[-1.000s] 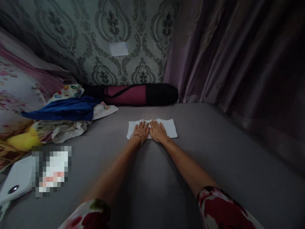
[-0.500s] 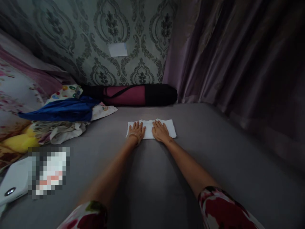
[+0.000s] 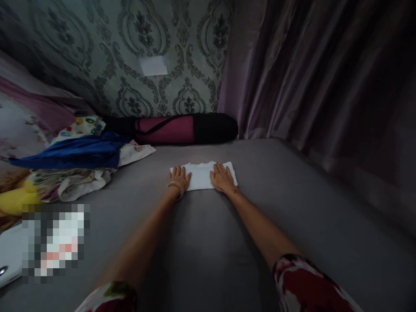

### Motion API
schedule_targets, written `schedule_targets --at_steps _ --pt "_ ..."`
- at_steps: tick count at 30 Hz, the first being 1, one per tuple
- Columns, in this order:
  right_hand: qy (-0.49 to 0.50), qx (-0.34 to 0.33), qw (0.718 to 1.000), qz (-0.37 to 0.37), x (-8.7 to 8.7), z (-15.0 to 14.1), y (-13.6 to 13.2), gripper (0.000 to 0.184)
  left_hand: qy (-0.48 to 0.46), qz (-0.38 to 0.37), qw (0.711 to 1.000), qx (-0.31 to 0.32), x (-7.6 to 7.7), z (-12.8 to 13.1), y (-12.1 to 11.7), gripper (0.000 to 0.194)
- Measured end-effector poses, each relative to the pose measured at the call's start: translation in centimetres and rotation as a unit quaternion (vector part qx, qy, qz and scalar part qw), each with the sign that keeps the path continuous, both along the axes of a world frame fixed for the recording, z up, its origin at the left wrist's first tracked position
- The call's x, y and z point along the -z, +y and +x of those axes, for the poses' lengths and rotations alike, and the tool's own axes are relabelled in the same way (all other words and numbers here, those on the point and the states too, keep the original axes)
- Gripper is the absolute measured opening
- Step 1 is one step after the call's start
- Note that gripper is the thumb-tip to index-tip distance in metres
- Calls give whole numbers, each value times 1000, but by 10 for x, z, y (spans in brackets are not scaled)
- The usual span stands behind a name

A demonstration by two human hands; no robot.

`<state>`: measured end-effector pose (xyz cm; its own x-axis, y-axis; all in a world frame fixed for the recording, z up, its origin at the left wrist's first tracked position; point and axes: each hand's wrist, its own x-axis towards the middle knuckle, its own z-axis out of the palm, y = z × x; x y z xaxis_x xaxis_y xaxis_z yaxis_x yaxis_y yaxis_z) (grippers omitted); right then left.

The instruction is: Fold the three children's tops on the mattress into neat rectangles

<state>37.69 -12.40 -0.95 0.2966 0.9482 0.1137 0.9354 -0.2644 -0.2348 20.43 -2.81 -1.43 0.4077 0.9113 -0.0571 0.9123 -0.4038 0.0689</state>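
Note:
A folded white cloth lies flat as a wide rectangle on the grey bed sheet. My left hand, with bangles at the wrist, rests palm down over the cloth's left end, fingers stretched out. Over its right part lies my right hand, also flat with the fingers spread a little. Between the two hands the cloth's middle shows, its upper edge slightly uneven. Neither hand grips it.
A black and maroon rolled bag lies along the patterned wall. Left are a blue garment on piled clothes, a yellow plush thing and a white device, partly blurred out. Purple curtains hang at the right.
My hands have slid apart across the cloth, the left toward its left end and the right toward its right end. The view has shifted slightly to the right.

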Motion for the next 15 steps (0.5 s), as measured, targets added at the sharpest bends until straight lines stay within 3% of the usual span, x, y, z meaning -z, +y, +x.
schedule_targets --at_steps 5,10,15 --pt "18 -10 1000 -18 -6 18 -5 59 7 16 999 30 -6 -12 4 65" --pt "-12 0 1000 -8 4 38 -14 60 19 -15 999 46 -2 -22 10 66" --pt "-14 -6 1000 -14 7 38 -16 61 24 -27 999 37 -1 -23 10 65"
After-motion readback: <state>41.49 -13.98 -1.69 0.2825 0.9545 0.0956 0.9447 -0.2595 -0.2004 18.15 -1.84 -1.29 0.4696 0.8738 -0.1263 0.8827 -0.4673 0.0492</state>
